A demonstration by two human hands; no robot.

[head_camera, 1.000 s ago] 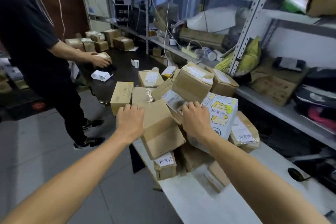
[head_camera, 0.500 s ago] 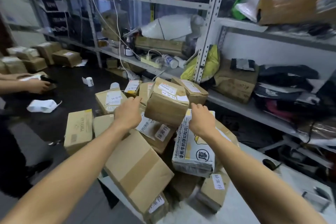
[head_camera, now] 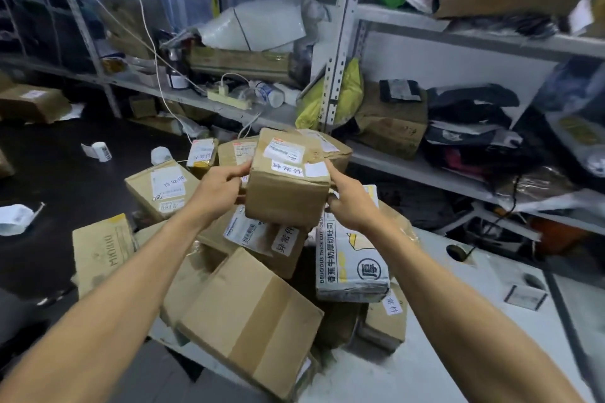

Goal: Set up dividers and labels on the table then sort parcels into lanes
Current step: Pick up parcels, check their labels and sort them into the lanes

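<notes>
While both hands, left [head_camera: 217,188] and right [head_camera: 348,203], gripped one box [head_camera: 288,186] above the pile [head_camera: 248,301], I saw no dividers or lanes, so sorting had barely started.

Ahead of me stands a grey metal shelving rack [head_camera: 340,42] with perforated uprights, its boards crammed with clutter. A cream power strip [head_camera: 229,98] lies on the middle shelf, a white cable [head_camera: 144,26] hanging down to it. A yellow bag [head_camera: 350,91] leans against the upright. The wall [head_camera: 442,65] behind is white. My worktop [head_camera: 474,321] is pale at right and dark at left.
</notes>
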